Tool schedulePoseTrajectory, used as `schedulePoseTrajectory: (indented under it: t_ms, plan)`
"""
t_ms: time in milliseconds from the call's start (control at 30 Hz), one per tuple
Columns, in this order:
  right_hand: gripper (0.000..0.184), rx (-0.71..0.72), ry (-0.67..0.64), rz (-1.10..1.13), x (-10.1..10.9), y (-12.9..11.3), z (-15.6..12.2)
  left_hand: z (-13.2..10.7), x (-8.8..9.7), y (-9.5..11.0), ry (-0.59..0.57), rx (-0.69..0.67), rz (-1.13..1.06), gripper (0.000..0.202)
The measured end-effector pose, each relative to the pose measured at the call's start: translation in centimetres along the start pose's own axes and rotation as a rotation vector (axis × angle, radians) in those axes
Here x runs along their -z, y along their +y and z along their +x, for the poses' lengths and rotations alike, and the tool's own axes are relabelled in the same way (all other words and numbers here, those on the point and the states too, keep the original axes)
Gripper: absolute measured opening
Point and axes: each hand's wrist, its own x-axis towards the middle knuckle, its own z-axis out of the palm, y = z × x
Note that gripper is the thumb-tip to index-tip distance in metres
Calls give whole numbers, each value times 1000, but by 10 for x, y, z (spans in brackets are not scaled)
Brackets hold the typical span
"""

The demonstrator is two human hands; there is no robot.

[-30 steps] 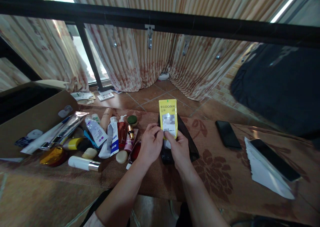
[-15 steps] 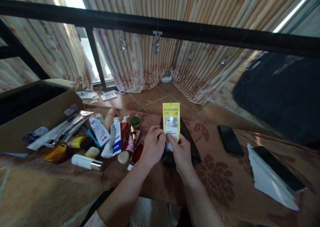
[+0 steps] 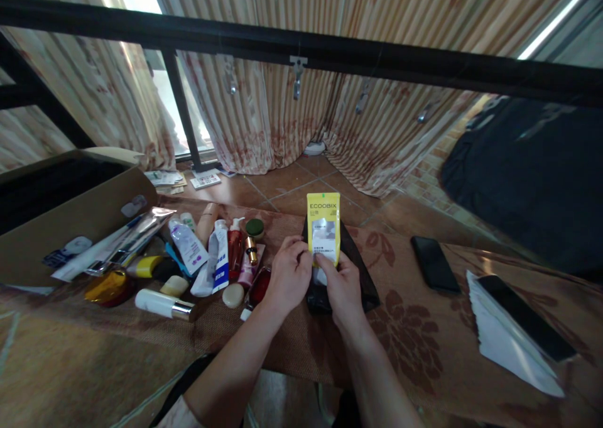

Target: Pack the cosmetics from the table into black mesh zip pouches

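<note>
A yellow tube (image 3: 323,211) printed "ECOOBIX" stands nearly upright between my hands, its label towards me. My right hand (image 3: 343,286) grips its lower right side, thumb across the front. At the lower left edge, the curled fingers of my left hand (image 3: 292,271) close on the tube. Its bottom end is partly hidden by my fingers. Beneath both hands lies a dark, sheer-looking pouch (image 3: 360,277) on the patterned brown cloth (image 3: 409,346). Just left of my left wrist is a dark red bottle (image 3: 259,286), partly covered by my arm.
Several tubes and bottles crowd the left, among them a red pump bottle (image 3: 235,252) and a white bottle (image 3: 157,303). Behind them stands a cardboard box (image 3: 94,211). To the right lie a black phone (image 3: 434,264) and another phone (image 3: 525,318) on white paper (image 3: 499,352).
Almost nothing differs. Both hands keep their hold on the yellow tube, and the whole view has shifted very slightly.
</note>
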Motion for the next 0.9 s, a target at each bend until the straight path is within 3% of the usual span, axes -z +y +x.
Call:
schedulePoseTrajectory:
  t_ms: [900]
  plan:
    - [35, 2, -4, 5, 0, 0, 0, 0, 0, 1, -11, 22, -12, 23]
